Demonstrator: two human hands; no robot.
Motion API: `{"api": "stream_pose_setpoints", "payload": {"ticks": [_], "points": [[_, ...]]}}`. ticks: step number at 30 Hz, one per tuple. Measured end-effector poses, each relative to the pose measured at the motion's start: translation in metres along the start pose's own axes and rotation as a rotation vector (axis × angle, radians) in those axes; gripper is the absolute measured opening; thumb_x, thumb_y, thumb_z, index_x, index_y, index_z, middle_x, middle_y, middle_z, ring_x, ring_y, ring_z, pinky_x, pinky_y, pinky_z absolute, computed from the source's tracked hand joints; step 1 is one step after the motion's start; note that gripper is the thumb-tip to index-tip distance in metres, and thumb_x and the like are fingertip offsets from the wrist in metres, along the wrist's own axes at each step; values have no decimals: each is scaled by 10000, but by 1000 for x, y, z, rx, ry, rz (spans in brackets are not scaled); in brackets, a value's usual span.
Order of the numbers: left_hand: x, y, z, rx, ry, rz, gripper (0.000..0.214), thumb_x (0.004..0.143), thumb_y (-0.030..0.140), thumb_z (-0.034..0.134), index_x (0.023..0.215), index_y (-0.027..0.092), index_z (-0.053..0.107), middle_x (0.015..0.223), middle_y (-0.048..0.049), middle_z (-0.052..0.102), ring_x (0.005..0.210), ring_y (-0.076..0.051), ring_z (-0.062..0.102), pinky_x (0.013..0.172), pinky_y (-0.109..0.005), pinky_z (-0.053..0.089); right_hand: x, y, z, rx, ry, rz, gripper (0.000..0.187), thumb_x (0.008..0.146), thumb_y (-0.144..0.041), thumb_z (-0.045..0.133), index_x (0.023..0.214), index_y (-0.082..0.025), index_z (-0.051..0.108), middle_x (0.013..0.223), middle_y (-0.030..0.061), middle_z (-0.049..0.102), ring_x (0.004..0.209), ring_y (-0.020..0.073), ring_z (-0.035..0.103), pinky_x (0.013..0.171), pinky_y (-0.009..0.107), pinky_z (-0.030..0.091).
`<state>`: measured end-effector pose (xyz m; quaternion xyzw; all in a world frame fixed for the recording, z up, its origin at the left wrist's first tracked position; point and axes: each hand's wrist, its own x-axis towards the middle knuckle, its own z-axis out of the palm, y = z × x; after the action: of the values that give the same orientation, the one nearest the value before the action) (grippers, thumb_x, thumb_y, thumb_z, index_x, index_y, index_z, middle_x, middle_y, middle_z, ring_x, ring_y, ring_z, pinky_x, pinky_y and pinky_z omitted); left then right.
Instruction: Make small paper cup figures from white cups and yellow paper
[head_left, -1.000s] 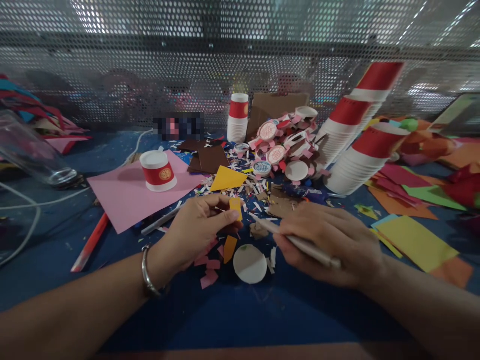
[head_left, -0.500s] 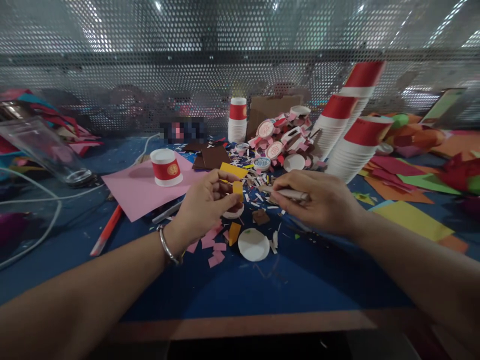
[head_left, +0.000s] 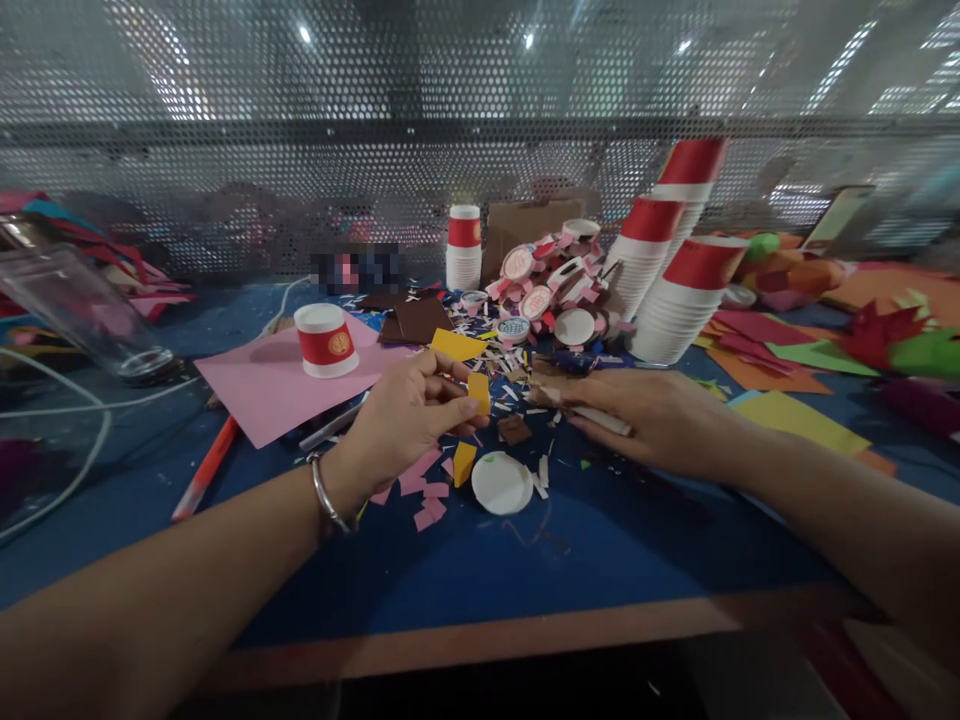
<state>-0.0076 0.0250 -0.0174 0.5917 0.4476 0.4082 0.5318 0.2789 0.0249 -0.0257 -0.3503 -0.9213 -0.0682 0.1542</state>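
Observation:
Pinched between the thumb and fingers of my left hand is a small orange-yellow paper piece, held above the scraps. My right hand rests low over the table with its fingers stretched out. A pale, pen-like stick lies under those fingers, its brownish end pointing left. Below and between the hands sits a white paper disc. A folded orange-yellow piece lies beside the disc, with pink paper bits to its left. A brown scrap is just above the disc.
A red-and-white paper cup stands on a pink sheet. Tall cup stacks lean at the right, beside a heap of decorated lids. A glass bottle, cables and an orange-red marker occupy the left. Coloured paper lies right.
My right hand has lowered and its fingers have straightened off the pale stick they gripped. My left hand keeps its orange-yellow piece. The view has shifted slightly.

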Motion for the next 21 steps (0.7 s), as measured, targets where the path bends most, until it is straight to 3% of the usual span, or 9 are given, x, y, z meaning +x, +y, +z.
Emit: {"api": "stream_pose_setpoints", "payload": {"ticks": [6,12,18,21], "points": [[-1,2,2,-34,-6,-12,214,809,95,752,915,156,577,748,-5,758,709,-159,777,669,-267,631,-6,0,2,-27,-52,32,394,1024,-298,471,1364,-184,634,1145,122,750,971,284,731,769,378,540],[-1,1,1,-59,-20,-25,197,830,97,754,915,147,584,777,-17,776,725,-154,783,700,-263,636,-10,3,4,-30,-73,45,380,1028,-329,467,1335,-182,636,1144,132,736,1001,301,714,823,418,545],[1,0,2,-108,-13,-87,217,856,76,741,944,159,560,726,-34,789,718,-158,792,666,-224,615,-7,3,-1,-10,-128,66,364,1024,-335,481,1329,-208,635,1083,110,722,967,291,702,808,415,543],[1,0,5,-163,-11,-138,227,862,51,724,959,164,552,711,-32,785,703,-152,791,652,-206,602,-2,-5,-6,-17,-67,67,321,1002,-319,531,1278,-239,673,1039,88,730,922,276,708,741,374,537]]}}
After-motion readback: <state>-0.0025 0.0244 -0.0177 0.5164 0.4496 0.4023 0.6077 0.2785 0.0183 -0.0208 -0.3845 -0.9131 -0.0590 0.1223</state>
